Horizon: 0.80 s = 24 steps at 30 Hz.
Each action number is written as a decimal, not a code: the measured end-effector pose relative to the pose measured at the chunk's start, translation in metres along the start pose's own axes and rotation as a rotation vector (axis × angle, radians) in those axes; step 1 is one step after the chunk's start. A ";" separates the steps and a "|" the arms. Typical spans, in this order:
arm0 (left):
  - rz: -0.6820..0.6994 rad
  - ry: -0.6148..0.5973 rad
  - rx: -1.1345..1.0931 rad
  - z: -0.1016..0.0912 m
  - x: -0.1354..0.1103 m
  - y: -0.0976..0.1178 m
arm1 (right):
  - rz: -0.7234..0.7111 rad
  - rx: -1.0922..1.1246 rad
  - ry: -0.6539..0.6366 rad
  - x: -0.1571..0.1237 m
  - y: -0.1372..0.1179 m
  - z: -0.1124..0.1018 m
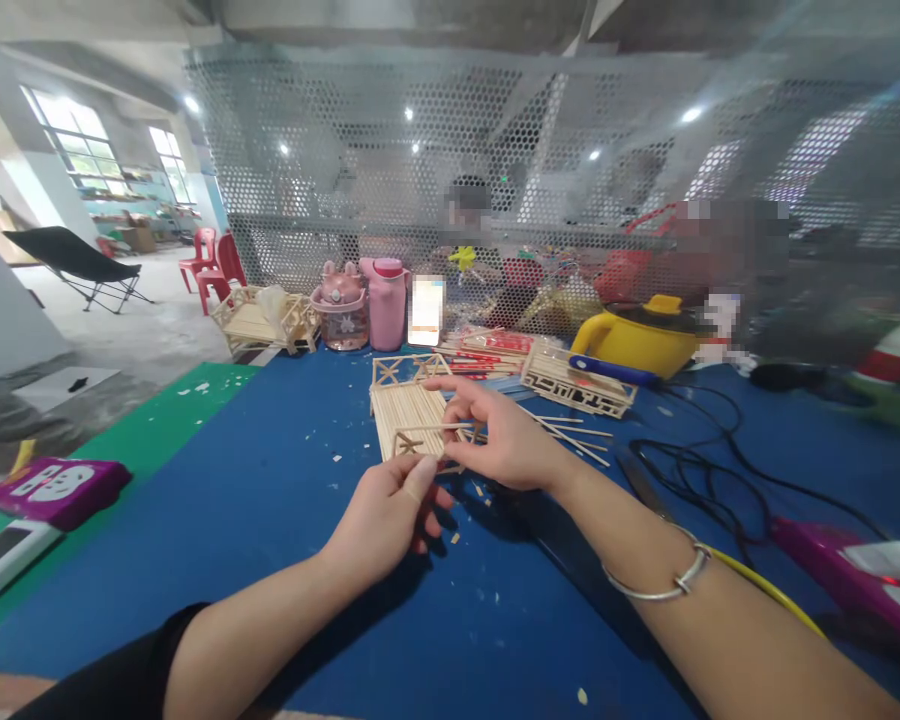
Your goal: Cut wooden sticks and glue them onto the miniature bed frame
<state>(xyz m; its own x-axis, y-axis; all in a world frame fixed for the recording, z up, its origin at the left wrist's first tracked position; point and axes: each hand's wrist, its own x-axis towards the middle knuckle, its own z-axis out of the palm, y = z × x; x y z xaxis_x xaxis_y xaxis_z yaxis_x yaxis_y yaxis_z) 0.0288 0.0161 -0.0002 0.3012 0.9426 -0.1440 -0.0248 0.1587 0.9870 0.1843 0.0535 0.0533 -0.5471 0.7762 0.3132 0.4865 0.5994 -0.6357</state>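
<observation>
Between my hands is a small wooden-stick frame (420, 433) with crossed sticks inside it. The thumb and fingers of my left hand (394, 505) pinch its lower edge. My right hand (506, 435) comes in from the right, its fingers closed around the frame's right end, and they partly cover it. Just behind the frame lies a model of pale wooden sticks (409, 405), with a slatted flat base and a crossed-stick panel standing at its far end. Whether the frame touches this model I cannot tell. Loose wooden sticks (570, 432) lie right of my right hand.
Behind stand a stick model (251, 320), a clear pink-lidded jar (345, 325), a pink bottle (387, 305), a lit phone (426, 312) and a yellow pot (645, 340). Black cables (705, 470) and a purple tool (832, 560) lie right. A perforated screen (390, 180) rises behind; a person sits beyond.
</observation>
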 end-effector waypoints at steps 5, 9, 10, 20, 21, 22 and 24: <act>0.073 -0.019 0.026 0.001 0.003 0.001 | -0.038 -0.011 0.024 0.000 0.004 0.002; 0.181 -0.031 0.141 -0.001 0.007 -0.005 | -0.100 -0.004 0.216 -0.007 0.001 -0.013; 0.214 -0.028 0.177 -0.002 0.009 -0.006 | -0.067 -0.021 0.273 -0.013 0.000 -0.019; 0.255 0.066 0.279 -0.005 0.017 -0.002 | 0.646 -0.542 -0.304 -0.111 0.010 -0.031; 0.255 0.055 0.271 -0.002 0.015 0.000 | 0.645 -0.550 -0.309 -0.115 0.011 -0.029; 0.258 0.042 0.262 0.002 0.014 0.003 | 0.642 -0.555 -0.288 -0.116 0.011 -0.028; 0.268 -0.001 0.236 0.012 0.010 0.008 | 0.633 -0.545 -0.237 -0.116 0.008 -0.025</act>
<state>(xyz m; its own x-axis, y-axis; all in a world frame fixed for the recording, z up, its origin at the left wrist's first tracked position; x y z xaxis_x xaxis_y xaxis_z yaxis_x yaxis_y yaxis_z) 0.0426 0.0235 0.0075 0.3152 0.9411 0.1225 0.1174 -0.1668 0.9790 0.2688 -0.0268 0.0296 -0.1610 0.9705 -0.1793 0.9727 0.1252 -0.1954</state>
